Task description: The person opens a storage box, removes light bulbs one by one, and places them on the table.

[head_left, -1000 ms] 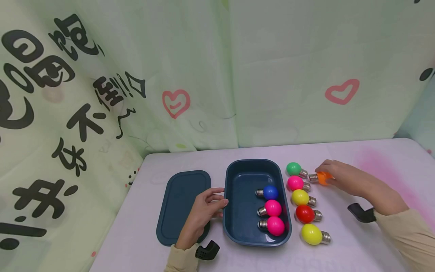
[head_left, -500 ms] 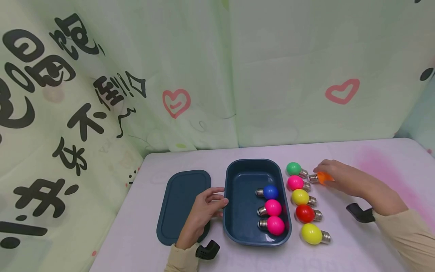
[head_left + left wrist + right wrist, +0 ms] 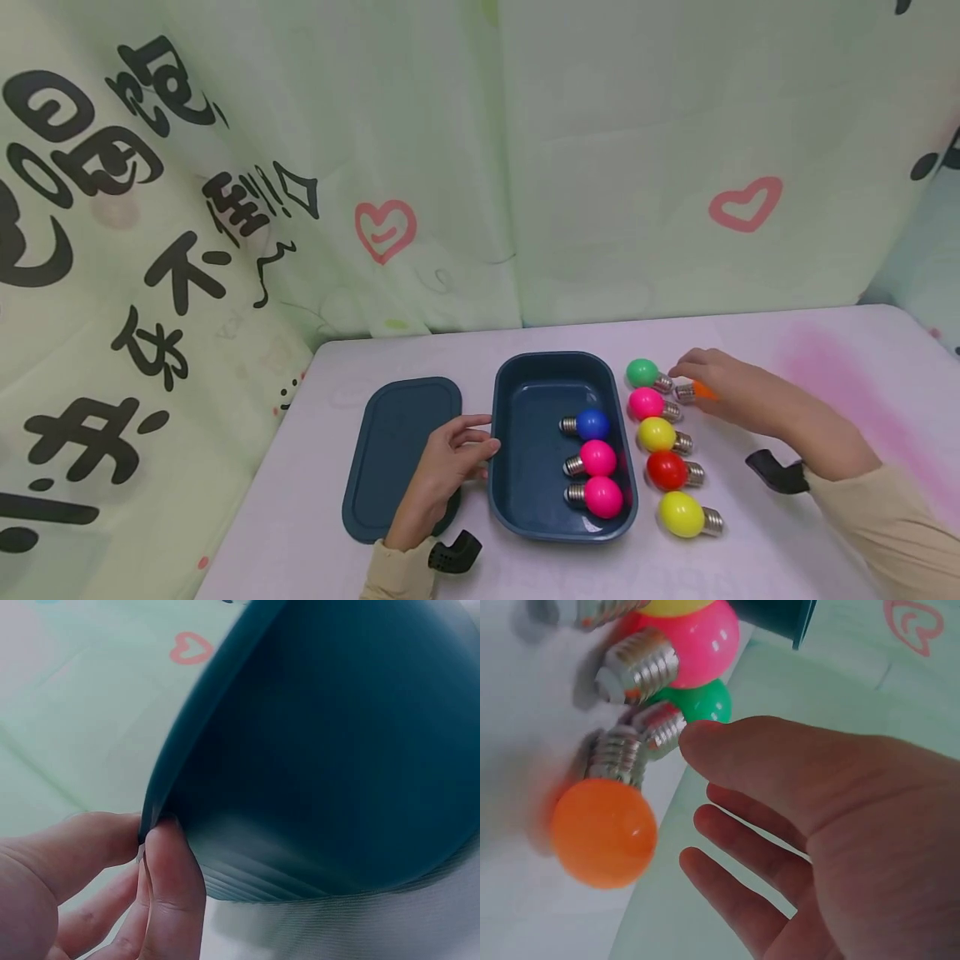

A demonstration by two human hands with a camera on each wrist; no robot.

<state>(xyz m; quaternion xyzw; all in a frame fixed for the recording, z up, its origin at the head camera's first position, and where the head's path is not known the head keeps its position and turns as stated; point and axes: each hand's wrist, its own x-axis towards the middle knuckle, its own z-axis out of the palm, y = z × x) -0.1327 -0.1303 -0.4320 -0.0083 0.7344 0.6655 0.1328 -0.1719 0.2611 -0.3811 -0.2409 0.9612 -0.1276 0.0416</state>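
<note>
My left hand (image 3: 447, 461) pinches the left rim of a dark blue plastic box (image 3: 525, 425); the left wrist view shows finger and thumb at its edge (image 3: 196, 705). Inside the box lie a blue bulb (image 3: 592, 424) and two pink bulbs (image 3: 597, 458). At the far right my right hand (image 3: 738, 392) hovers over an orange bulb (image 3: 702, 390), partly hiding it in the head view. From the right wrist, its fingers are spread and apart from the orange bulb (image 3: 604, 832), with the thumb reaching toward a green bulb (image 3: 705, 701).
Right of the box runs a column of bulbs: green (image 3: 642, 372), pink (image 3: 646, 404), yellow (image 3: 656, 434), red (image 3: 666, 470) and yellow (image 3: 681, 514). A flat dark blue lid (image 3: 397, 458) lies left of the box, partly under my left arm. A printed curtain (image 3: 600, 167) hangs behind the table.
The right hand has shifted left from the orange bulb toward the green one. The left hand keeps its hold on the box rim. The head view has swung slightly.
</note>
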